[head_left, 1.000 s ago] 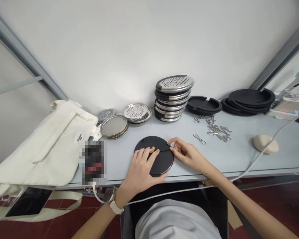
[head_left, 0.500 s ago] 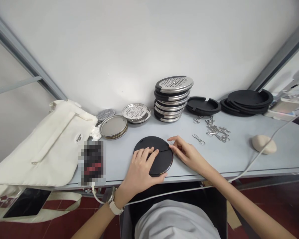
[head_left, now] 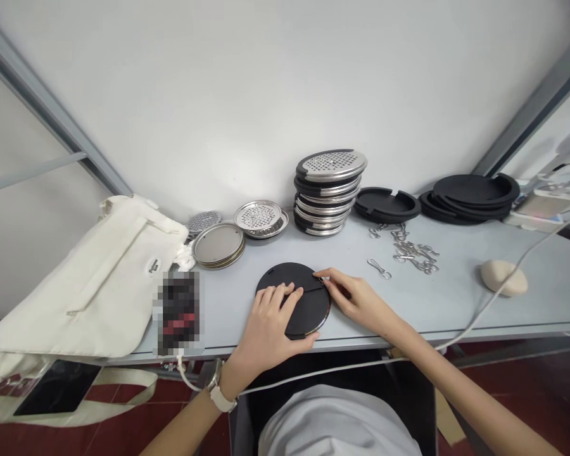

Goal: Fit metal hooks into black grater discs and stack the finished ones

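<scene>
A black round disc with a metal rim lies flat near the table's front edge, a straight seam across its face. My left hand steadies it, fingers spread over the top and thumb along the near rim. At the disc's right side, my right hand pinches a small metal clip against the disc by the seam's end; fingertips hide most of it. One loose wire clip lies to the right, and several more clips lie in a pile behind it.
Behind stand a stack of black-and-metal graters, black round trays, more black trays, metal discs and grater plates. A cream bag and blurred phone lie left. A cable crosses a beige mouse on the right.
My right hand has moved slightly left, bringing the clip from just beside the disc onto its edge. My left hand stays on the disc. The view has tilted a little.
</scene>
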Demonstrator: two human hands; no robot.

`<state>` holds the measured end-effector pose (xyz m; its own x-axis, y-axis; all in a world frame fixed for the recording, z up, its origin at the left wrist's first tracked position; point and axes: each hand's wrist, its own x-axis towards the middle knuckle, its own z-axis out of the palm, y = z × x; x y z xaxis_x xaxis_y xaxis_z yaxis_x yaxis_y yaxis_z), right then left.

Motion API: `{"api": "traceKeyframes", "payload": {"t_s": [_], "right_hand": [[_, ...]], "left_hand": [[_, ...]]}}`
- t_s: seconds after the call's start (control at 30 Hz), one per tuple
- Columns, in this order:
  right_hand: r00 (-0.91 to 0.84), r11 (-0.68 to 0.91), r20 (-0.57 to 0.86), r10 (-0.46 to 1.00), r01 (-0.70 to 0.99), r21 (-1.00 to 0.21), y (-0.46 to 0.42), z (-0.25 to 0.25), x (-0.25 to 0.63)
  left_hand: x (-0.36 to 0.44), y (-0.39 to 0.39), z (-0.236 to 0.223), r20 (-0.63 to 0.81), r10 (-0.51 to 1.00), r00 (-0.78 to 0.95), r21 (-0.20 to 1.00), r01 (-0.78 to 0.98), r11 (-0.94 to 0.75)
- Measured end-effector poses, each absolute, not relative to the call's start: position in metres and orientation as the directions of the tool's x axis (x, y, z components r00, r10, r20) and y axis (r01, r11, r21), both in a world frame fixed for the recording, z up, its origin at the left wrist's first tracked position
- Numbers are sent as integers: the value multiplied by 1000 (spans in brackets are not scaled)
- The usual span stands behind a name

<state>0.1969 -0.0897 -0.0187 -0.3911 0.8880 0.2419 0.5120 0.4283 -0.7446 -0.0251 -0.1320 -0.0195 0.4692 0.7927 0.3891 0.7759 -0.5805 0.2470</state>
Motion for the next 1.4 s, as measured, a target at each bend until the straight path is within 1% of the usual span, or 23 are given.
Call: {"api": "traceKeyframes", "payload": {"t_s": [0.3,0.47,0.63,0.83,1.23,1.4], "right_hand": [[-380,440,268,885,495,-750,-88,-20,197],[-392,422,243,887,478,-770,-88,-19,198],[-396,422,250,883,442,-792,-88,-20,199],[-396,411,239,887,440,-798,-86,-21,201],[-402,435,244,882,499,-750,-89,-21,199],[-397,431,241,886,509,-745,-90,-22,199]], "left_hand": [[-25,-132,-19,395,790,469,252,772,-584],[-25,-132,-18,385,794,471,257,771,-583],[-25,-133,-18,381,797,468,265,771,-579],[-25,-133,-17,380,797,470,261,772,-580],[-24,-133,-17,393,791,468,250,773,-582],[-24,-133,-16,394,793,465,264,769,-582]]}}
